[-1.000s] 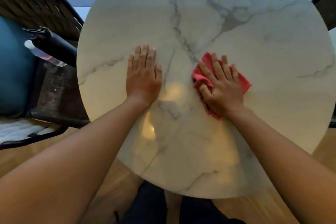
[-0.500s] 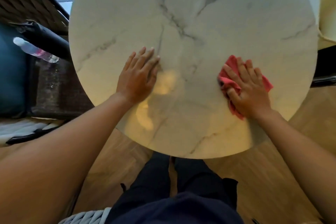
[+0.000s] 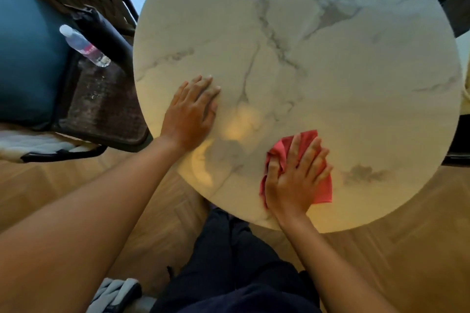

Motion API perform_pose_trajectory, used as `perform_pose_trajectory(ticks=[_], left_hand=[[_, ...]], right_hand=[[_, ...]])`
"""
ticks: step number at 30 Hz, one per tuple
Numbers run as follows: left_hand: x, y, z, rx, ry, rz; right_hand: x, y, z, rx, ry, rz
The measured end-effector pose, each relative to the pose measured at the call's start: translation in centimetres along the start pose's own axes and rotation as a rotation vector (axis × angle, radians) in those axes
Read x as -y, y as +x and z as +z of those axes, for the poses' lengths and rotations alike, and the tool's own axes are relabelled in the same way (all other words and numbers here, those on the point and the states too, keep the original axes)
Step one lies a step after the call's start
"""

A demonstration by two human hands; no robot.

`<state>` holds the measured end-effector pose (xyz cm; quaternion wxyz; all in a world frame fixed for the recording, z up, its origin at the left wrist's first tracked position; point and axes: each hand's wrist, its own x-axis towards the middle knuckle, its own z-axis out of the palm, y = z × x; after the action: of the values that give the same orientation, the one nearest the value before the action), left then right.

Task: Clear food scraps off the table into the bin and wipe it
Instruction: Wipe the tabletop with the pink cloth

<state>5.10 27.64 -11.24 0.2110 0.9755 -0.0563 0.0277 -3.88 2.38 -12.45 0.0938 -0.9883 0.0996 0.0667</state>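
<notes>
My right hand (image 3: 295,180) presses flat on the crumpled red cloth (image 3: 323,185), long side running away from me. My left hand (image 3: 189,114) rests released on the marble surface (image 3: 330,71).

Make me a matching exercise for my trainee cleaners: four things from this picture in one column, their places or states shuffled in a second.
Things:
1. left hand
2. red cloth
3. water bottle
4. marble table

States:
A. lying on the chair seat
B. round, white with grey veins
C. flat on the bare tabletop
D. pressed under the right hand

Pairs: 1-C, 2-D, 3-A, 4-B
</notes>
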Motion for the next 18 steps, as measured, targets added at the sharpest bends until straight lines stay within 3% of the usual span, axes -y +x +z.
perform_pose_trajectory(ticks=[10,18], left_hand=[[4.3,-0.8,-1.5,-0.111,-0.069,-0.155],[5.4,-0.9,-3.3,-0.168,-0.343,-0.333]], right_hand=[[13.8,6.0,1.7,0.058,-0.029,-0.400],[19.3,6.5,2.9,0.054,-0.063,-0.691]])
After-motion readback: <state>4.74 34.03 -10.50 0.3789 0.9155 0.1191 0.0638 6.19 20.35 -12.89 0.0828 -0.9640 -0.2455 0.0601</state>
